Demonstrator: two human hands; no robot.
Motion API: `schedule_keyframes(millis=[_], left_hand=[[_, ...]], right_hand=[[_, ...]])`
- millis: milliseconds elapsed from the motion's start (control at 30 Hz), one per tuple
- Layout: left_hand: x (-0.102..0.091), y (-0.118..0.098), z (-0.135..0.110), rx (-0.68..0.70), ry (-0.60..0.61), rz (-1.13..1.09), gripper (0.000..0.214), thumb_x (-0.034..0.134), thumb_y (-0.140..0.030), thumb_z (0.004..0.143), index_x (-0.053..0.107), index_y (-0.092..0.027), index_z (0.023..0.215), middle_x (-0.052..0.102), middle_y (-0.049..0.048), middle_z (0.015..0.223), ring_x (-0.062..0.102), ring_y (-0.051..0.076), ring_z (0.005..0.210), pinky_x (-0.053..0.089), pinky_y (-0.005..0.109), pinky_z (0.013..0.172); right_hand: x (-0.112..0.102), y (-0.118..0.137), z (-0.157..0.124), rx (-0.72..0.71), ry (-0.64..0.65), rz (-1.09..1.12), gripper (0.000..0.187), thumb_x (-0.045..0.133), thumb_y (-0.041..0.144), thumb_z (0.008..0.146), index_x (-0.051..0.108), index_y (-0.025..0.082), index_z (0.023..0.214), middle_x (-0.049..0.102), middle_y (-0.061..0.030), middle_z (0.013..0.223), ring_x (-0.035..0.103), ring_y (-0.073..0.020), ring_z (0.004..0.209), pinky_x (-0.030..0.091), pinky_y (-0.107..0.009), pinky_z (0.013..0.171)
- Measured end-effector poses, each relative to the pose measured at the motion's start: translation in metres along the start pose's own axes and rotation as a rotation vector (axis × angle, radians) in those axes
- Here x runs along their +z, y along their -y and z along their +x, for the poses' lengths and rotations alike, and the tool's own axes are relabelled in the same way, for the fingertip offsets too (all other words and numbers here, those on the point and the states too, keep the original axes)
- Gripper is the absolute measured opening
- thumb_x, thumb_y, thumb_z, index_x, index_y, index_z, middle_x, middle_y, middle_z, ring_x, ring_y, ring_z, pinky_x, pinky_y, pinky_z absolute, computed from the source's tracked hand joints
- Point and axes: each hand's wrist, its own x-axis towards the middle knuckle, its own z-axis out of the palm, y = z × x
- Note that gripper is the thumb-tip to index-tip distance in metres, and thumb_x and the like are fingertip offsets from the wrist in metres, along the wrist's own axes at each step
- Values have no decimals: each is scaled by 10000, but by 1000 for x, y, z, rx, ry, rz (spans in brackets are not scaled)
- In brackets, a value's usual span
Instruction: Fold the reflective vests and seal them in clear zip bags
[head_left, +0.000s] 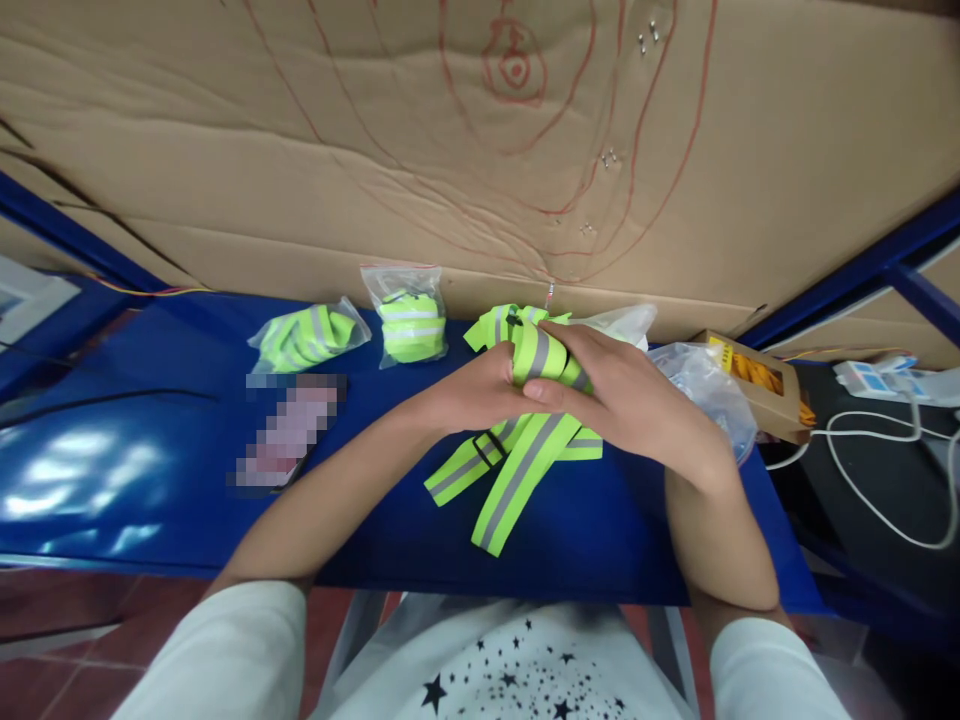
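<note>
A bright yellow-green reflective strap [525, 475] with a grey stripe lies partly bundled on the blue table. My left hand [487, 388] is closed at the left side of the bundle, fingers mostly hidden behind it. From the right, my right hand [611, 385] wraps over the same bundle, thumb across the front. Two loose ends hang toward the table's front, and a black slider buckle [489, 448] sits on one of them. More of the strap shows behind my hands, beside a clear plastic bag [626, 322].
Two bagged straps, one lying flat [311, 335] and one upright [412, 325], are at the back left. A phone-like object [292, 430], blurred out, lies on the blue table [135, 420]. Right are a crumpled bag [709, 390], an open carton [761, 385] and white cables [847, 470]. Cardboard [300, 180] stands behind.
</note>
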Motion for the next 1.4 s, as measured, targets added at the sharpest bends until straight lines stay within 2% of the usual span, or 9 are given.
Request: schedule_keyframes(millis=[167, 333, 467, 733, 900, 1000, 1100, 1233, 1400], left_hand=[[7, 4, 6, -146, -157, -313, 382, 964, -317, 663, 753, -163, 941, 764, 27, 891, 731, 193, 870, 597, 338, 860], [12, -3, 6, -264, 231, -443, 342, 897, -335, 803, 773, -143, 1058, 806, 120, 1012, 777, 240, 911, 640, 404, 879], [10, -13, 4, -253, 341, -397, 297, 833, -352, 882, 772, -148, 1089, 804, 111, 958, 784, 228, 876, 646, 365, 832], [3, -23, -2, -199, 377, -174, 324, 770, -366, 931, 750, -169, 1187, 808, 106, 1146, 779, 249, 1068, 634, 363, 937], [0, -22, -4, -180, 145, 73, 352, 826, -400, 852, 773, -161, 1105, 812, 77, 1093, 766, 242, 992, 601, 326, 864], [0, -22, -2, -117, 100, 156, 282, 831, -398, 829, 766, -160, 967, 781, 23, 891, 717, 187, 824, 550, 265, 722], [-3, -23, -1, -138, 65, 229, 221, 835, -333, 795, 703, -156, 776, 623, -35, 635, 551, 109, 587, 408, 218, 535], [-9, -22, -1, -185, 103, 111, 191, 843, -294, 779, 725, -147, 811, 663, -25, 693, 568, 102, 621, 395, 203, 540], [-10, -19, 0, -286, 207, -317, 278, 878, -304, 796, 784, -139, 999, 808, 73, 981, 758, 201, 912, 593, 305, 846]], right_hand=[[0, -9, 11, 10, -43, 74, 507, 503, 647, 1038, 680, 186, 925, 728, -54, 866, 668, -200, 793, 455, -322, 727], [-8, -13, 9, 85, -195, 137, 585, 535, 668, 1013, 520, 209, 651, 502, 23, 559, 478, -122, 544, 333, -295, 563], [-18, -10, 3, 201, -214, 272, 628, 611, 707, 948, 537, 200, 585, 465, 25, 528, 427, -106, 506, 284, -289, 490], [-12, -21, 9, 339, -152, 840, 401, 736, 613, 909, 702, 265, 1106, 675, 21, 724, 607, -146, 583, 471, -262, 496], [-4, -29, 16, 134, -166, 475, 383, 601, 595, 1007, 731, 261, 1146, 744, -46, 1043, 698, -210, 954, 581, -353, 825], [-4, -23, 12, 18, -29, 253, 509, 521, 635, 1029, 710, 244, 1295, 697, -107, 1301, 643, -284, 1246, 511, -458, 1096], [0, -14, 8, 47, 129, 172, 760, 608, 703, 950, 530, 218, 1531, 587, -143, 1524, 560, -353, 1410, 462, -511, 1173], [8, -7, 11, 107, 85, 175, 665, 635, 609, 973, 558, 189, 1483, 682, -127, 1408, 669, -331, 1277, 542, -456, 1062], [10, -9, 13, 214, 58, 304, 490, 626, 561, 990, 636, 234, 1356, 774, -50, 1063, 731, -204, 653, 579, -340, 624]])
